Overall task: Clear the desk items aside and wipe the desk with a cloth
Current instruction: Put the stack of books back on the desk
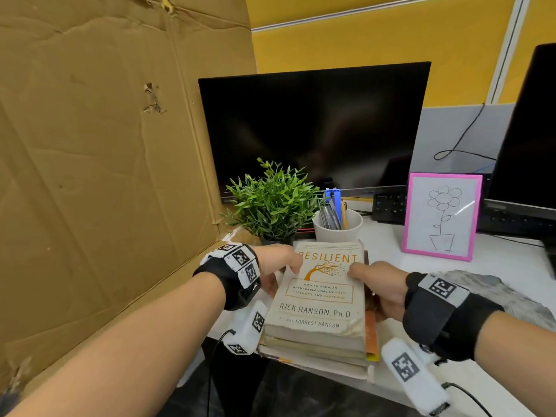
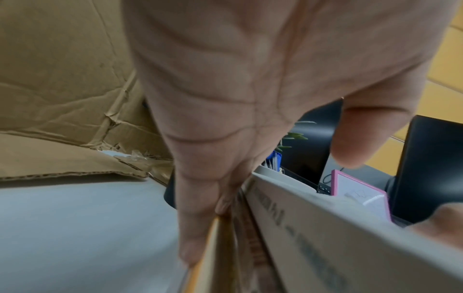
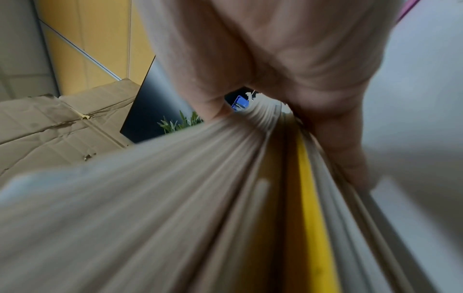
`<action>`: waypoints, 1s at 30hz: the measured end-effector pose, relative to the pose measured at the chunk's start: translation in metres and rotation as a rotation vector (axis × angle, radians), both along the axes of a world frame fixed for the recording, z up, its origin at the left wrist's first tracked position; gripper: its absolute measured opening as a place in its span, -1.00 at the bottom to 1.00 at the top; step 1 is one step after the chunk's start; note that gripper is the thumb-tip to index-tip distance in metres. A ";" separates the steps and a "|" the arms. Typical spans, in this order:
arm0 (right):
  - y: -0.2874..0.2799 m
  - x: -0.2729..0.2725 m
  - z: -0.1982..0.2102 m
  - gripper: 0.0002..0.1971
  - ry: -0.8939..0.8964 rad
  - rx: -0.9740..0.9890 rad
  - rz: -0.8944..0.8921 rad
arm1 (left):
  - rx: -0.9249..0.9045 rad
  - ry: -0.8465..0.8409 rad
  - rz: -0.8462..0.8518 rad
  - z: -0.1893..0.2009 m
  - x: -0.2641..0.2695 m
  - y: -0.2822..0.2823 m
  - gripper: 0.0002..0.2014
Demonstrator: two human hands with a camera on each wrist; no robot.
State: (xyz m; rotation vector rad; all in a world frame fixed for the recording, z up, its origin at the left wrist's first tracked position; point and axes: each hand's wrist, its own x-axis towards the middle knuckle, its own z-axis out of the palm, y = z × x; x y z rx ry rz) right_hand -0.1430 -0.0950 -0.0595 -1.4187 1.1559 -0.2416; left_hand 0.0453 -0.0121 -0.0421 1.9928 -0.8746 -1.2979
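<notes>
Head view: left hand (image 1: pixel 281 267), right hand (image 1: pixel 377 288) grip book stack (image 1: pixel 320 308); white desk (image 1: pixel 496 266), yellow partition (image 1: pixel 376 40).

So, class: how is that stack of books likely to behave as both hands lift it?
The stack of books probably feels heavy, several thick volumes. The books may slide apart; their edges sit misaligned. Left hand and right hand gripping opposite sides should steady it.

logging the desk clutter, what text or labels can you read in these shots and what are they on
All on the cover of the cream paperback book atop the stack held by the left hand and right hand:
"RESILIENT", its first letter part hidden by the left hand
"RICK HANSON, PH.D."
"with FORREST HANSON"
Boxed orange subtitle: too faint to read fully.
Spine lettering in the left wrist view: blurred.
The pink-framed whiteboard bears only a flower drawing.
</notes>
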 end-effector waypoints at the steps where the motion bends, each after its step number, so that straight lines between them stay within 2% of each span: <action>1: 0.000 0.002 0.002 -0.74 -0.005 -0.013 -0.007 | -0.030 -0.010 0.008 0.004 -0.003 0.002 -0.18; 4: 0.000 0.004 0.005 -0.73 -0.001 -0.026 -0.001 | -0.063 -0.064 0.029 0.009 -0.001 0.008 -0.39; 7: -0.001 0.000 0.012 -0.81 0.051 -0.055 0.029 | -0.052 -0.200 0.051 0.010 0.010 0.014 -0.42; 11: -0.002 -0.009 0.023 -0.45 0.143 -0.157 0.120 | 0.007 -0.699 -0.051 0.011 0.027 0.020 -0.58; 12: -0.002 -0.010 0.025 -0.41 0.149 -0.178 0.150 | -0.011 -0.784 -0.064 0.008 0.033 0.020 -0.58; 14: -0.003 -0.007 0.030 -0.41 0.155 -0.195 0.192 | -0.019 -0.830 -0.010 0.000 0.047 0.016 -0.64; 15: -0.003 -0.005 0.031 -0.42 0.163 -0.202 0.207 | -0.006 -0.830 0.025 -0.005 0.053 0.013 -0.61; 18: -0.010 0.002 0.031 -0.54 0.187 -0.214 0.249 | -0.055 -0.742 0.139 -0.021 0.072 -0.004 -0.21; 21: -0.018 0.010 0.028 -0.74 0.187 -0.192 0.276 | -0.054 -0.653 0.205 -0.029 0.080 -0.021 -0.08; 23: -0.023 0.015 0.026 -0.79 0.171 -0.163 0.270 | -0.134 -0.556 0.260 -0.027 0.076 -0.028 0.06; 28: -0.034 0.020 0.022 -0.66 0.159 -0.105 0.254 | -0.219 -0.354 0.317 -0.029 0.080 -0.042 0.02; 30: -0.035 0.019 0.021 -0.66 0.157 -0.106 0.253 | -0.237 -0.301 0.319 -0.033 0.084 -0.043 0.04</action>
